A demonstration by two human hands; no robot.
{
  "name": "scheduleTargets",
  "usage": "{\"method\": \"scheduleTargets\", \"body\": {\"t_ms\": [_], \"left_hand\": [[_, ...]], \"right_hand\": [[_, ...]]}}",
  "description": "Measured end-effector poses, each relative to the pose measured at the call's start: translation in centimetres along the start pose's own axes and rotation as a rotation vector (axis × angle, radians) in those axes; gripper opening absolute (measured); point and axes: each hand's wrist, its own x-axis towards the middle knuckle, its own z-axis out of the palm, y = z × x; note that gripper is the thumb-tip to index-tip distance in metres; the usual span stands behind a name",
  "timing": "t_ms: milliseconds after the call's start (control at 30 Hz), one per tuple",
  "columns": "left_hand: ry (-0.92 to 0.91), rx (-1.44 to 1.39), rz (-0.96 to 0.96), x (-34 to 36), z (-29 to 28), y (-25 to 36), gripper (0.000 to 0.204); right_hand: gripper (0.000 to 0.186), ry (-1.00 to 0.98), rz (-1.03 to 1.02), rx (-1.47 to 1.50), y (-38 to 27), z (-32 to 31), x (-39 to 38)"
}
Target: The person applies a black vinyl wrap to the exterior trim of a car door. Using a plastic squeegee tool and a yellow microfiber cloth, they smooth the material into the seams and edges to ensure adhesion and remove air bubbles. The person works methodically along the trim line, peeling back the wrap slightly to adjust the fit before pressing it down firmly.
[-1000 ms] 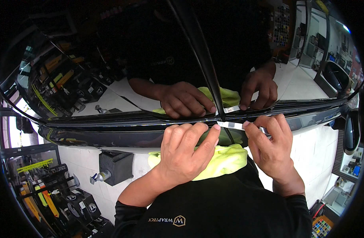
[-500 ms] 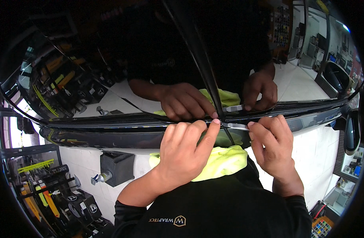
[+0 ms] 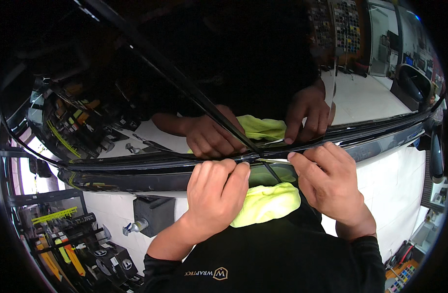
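Note:
My left hand (image 3: 214,190) is curled at the black trim (image 3: 112,181) along a glossy car window (image 3: 234,58), fingertips close to the left end of a thin silver strip (image 3: 273,160). What it grips, if anything, is hidden. My right hand (image 3: 326,178) pinches that strip's right end, its other fingers bent. The strip crosses a thin dark vertical seam below the black pillar (image 3: 185,85). A neon yellow-green cloth (image 3: 265,205) lies below the trim, between my hands and against my black shirt. The window mirrors both hands and the cloth.
Below the trim are a white tiled floor (image 3: 380,190), a grey block (image 3: 153,215) and a spray bottle (image 3: 135,226). A rack of tools (image 3: 58,246) stands at lower left. A side mirror (image 3: 436,156) juts out at the right, with colourful small items (image 3: 402,276) at lower right.
The view has shifted, tilting the car's pillar. My left hand has moved slightly left and down, its index finger drawn back from the seam. My right hand has shifted slightly left, still at the strip.

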Motion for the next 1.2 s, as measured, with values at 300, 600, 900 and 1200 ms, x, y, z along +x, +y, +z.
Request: {"method": "scheduleTargets", "body": {"t_ms": [300, 600, 900, 1200], "left_hand": [[0.056, -0.015, 0.025, -1.4, 0.6, 0.0, 0.041], [0.044, -0.002, 0.038, -1.3, 0.6, -0.2, 0.044], [0.054, 0.032, 0.1, -1.3, 0.8, -0.6, 0.038], [0.022, 0.004, 0.062, -1.5, 0.7, -0.4, 0.049]], "right_hand": [[0.034, -0.05, -0.046, -0.094, -0.5, -0.4, 1.2], [0.028, -0.047, -0.052, -0.078, -0.7, -0.6, 1.9], [0.026, -0.077, -0.003, -0.084, -1.4, -1.0, 2.1], [0.027, -0.091, 0.019, -0.078, -1.6, -1.1, 2.0]]}}
